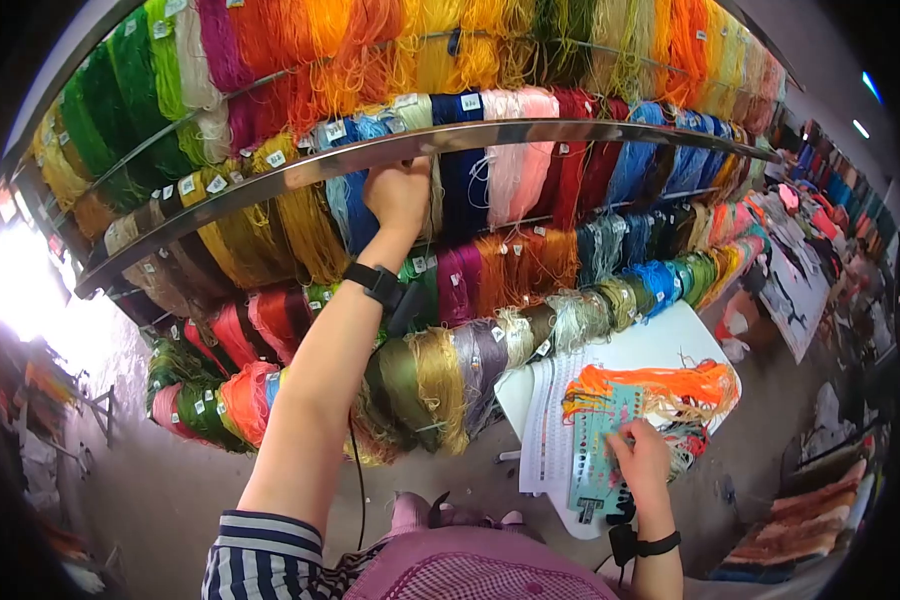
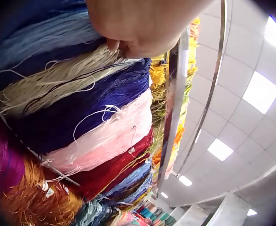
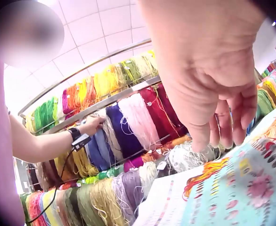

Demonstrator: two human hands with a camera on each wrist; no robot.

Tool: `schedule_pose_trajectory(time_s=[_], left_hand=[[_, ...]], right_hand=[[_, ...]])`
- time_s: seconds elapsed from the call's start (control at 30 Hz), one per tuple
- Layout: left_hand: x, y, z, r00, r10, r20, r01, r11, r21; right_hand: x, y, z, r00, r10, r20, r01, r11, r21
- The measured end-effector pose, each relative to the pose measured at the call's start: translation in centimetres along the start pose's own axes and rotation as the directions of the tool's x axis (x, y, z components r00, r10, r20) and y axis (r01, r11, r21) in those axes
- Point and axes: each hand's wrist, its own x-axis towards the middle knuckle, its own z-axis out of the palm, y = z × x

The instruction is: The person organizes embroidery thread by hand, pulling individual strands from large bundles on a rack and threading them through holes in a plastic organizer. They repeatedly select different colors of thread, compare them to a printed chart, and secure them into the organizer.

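Observation:
My left hand [image 1: 400, 195] reaches up to the rack, its fingertips partly behind the metal rail [image 1: 320, 160]. In the left wrist view its curled thumb and finger pinch the top of a cream thread skein [image 2: 58, 84], which hangs between blue and navy skeins. Low on the right, my right hand [image 1: 642, 462] is over a teal card [image 1: 592, 455] with rows of small coloured spots. Its fingers hang loosely bent in the right wrist view, holding nothing. Orange threads [image 1: 670, 385] lie along the card's far end, and a printed sheet [image 1: 540, 440] lies beside it.
Several tiers of tagged skeins fill the rack ahead, including a pink skein [image 1: 515, 150] right of the navy skein [image 1: 458, 165]. A white table [image 1: 515, 395] stands at the right front below them. More coloured bundles [image 1: 800, 510] are at the lower right.

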Motion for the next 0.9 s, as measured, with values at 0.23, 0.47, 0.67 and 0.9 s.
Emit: schedule_pose_trajectory(time_s=[0.23, 0.47, 0.67, 0.9], left_hand=[[-1.4, -1.9, -0.9, 0.961, 0.141, 0.238, 0.009, 0.845, -0.535], [0.4, -1.0, 0.6, 0.989, 0.144, -0.029, -0.147, 0.966, -0.215], [0.7, -0.1, 1.0, 0.994, 0.106, -0.038, -0.101, 0.989, 0.113], [0.8, -1.1, 0.3, 0.991, 0.06, 0.12, 0.026, 0.792, -0.61]], right_hand=[[0.4, -6.0, -1.3, 1.0, 0.018, 0.016, -0.018, 1.0, 0.017], [3.1, -7.8, -1.0, 0.992, -0.125, 0.02, 0.125, 0.992, -0.012], [4.2, -7.3, -1.1, 0.979, -0.202, 0.029, 0.201, 0.979, 0.029], [5.6, -6.5, -1.7, 0.981, -0.181, 0.073, 0.179, 0.983, 0.036]])
